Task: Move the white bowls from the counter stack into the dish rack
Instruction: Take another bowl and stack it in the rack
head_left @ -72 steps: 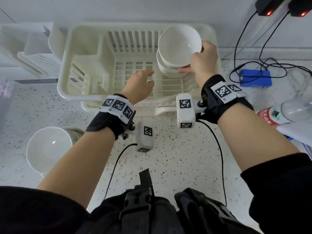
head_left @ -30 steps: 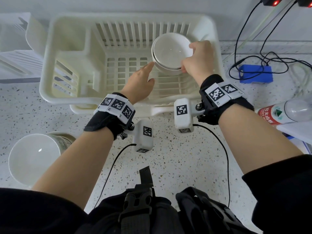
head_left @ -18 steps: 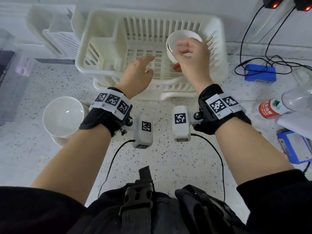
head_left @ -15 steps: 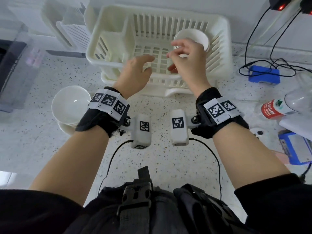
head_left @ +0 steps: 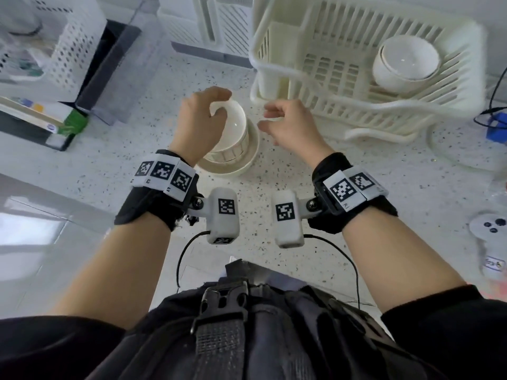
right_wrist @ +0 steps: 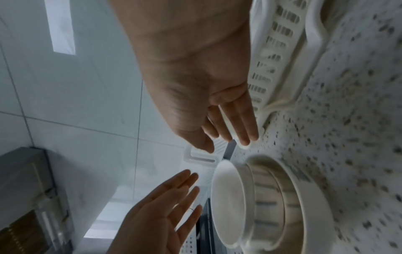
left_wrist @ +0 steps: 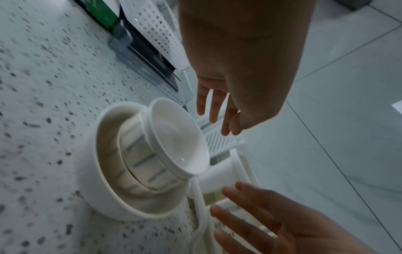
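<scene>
On the speckled counter a white bowl (head_left: 236, 124) tops a stack, seated on a slotted cup (head_left: 229, 152) inside a wider bowl (head_left: 248, 160). My left hand (head_left: 208, 105) hovers over the top bowl's left rim with fingers loosely curved, holding nothing. My right hand (head_left: 274, 119) hangs just right of the stack, fingers relaxed and empty. In the left wrist view the bowl (left_wrist: 178, 137) sits between the left fingers (left_wrist: 217, 116) and the right hand (left_wrist: 272, 223), which does not touch it. Two nested white bowls (head_left: 406, 64) lean in the right end of the dish rack (head_left: 329, 105).
A clear plastic box (head_left: 118, 58) and white perforated baskets (head_left: 55, 37) stand at the back left. A blue box (head_left: 498, 127) with cables and a white controller (head_left: 488, 237) lie at the right. The counter's left edge (head_left: 41, 187) drops to a tiled floor.
My right hand let go of the bowl in the rack. Both hands drew back and left to the counter stack, and the view swung left with them.
</scene>
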